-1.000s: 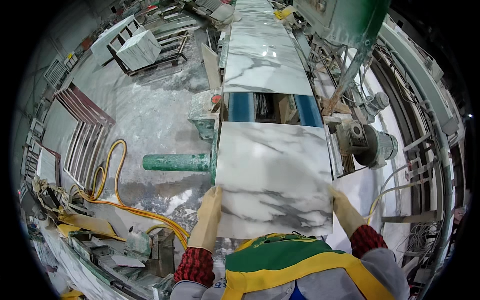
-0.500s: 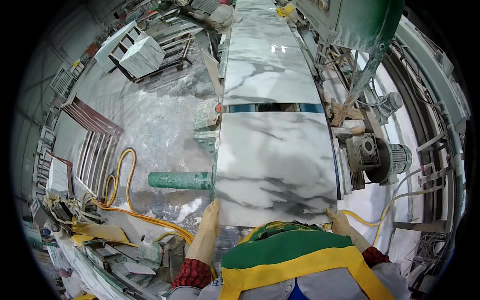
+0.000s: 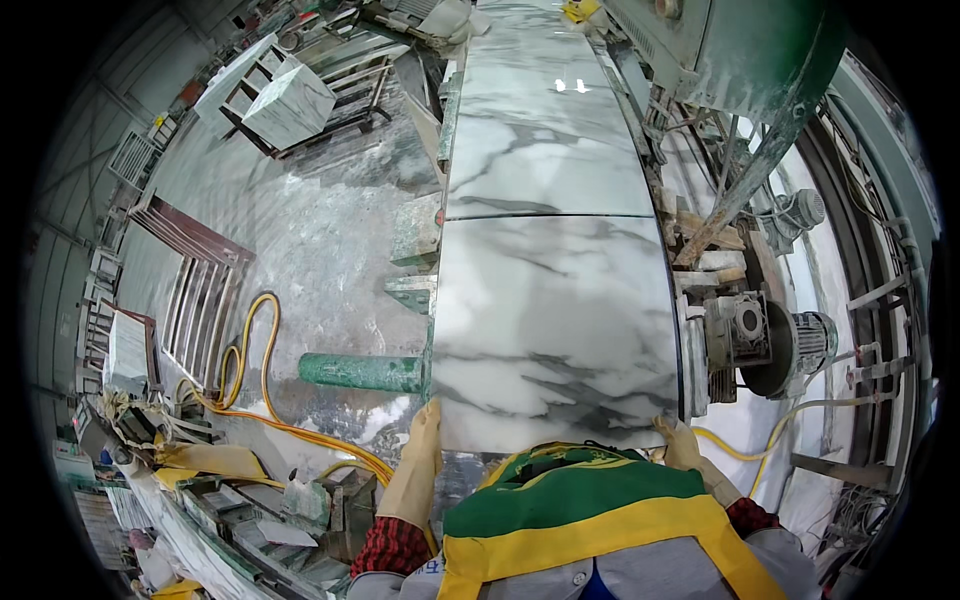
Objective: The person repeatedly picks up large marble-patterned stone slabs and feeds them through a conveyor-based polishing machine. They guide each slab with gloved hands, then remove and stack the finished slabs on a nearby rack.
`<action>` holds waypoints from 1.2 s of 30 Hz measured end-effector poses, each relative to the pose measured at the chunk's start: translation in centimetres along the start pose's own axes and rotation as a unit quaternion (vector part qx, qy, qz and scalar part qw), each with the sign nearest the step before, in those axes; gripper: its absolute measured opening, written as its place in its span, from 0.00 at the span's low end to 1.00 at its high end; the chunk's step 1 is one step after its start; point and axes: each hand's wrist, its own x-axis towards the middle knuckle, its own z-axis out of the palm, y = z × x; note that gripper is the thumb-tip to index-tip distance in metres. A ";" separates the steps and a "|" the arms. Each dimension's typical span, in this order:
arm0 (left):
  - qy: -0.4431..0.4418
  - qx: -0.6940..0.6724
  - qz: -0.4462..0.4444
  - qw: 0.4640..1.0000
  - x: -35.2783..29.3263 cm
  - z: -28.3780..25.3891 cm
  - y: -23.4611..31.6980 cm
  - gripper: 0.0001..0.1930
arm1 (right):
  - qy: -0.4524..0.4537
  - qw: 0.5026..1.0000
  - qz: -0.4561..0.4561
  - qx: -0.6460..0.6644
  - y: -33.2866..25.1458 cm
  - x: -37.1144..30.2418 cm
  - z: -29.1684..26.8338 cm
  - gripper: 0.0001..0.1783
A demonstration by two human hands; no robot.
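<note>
Marble slab [image 3: 555, 330] is lying flat on the conveyor line, its far edge butting against the next slab [image 3: 545, 130] ahead — white with grey veins. Left hand [image 3: 422, 450], gloved, is pressing flat against the slab's near-left corner, fingers together and extended, not wrapped around anything. Right hand [image 3: 682, 445], also gloved, is touching the near-right corner; whether its fingers are curling under the edge I cannot tell. Green roller [image 3: 362, 372] is sticking out just left of the slab. Motor [image 3: 770, 340] is sitting just to the right. Yellow hose [image 3: 250, 400] is looping over the wet floor [image 3: 300, 230] — well left. Marble block [image 3: 290, 105] is resting on a rack far left.
</note>
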 end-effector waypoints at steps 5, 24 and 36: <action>0.000 -0.001 0.005 1.000 2.4 -0.4 -0.8 0.35 | -0.003 0.996 -0.031 0.086 -0.6 0.7 0.5 0.35; 0.040 -0.060 0.096 0.993 2.8 0.7 -0.1 0.22 | 0.064 0.871 0.319 0.368 -2.1 1.0 0.5 0.26; 0.128 -0.068 0.145 0.979 4.1 3.5 0.7 0.13 | 0.081 0.949 -0.041 -0.303 3.0 2.0 -0.4 0.40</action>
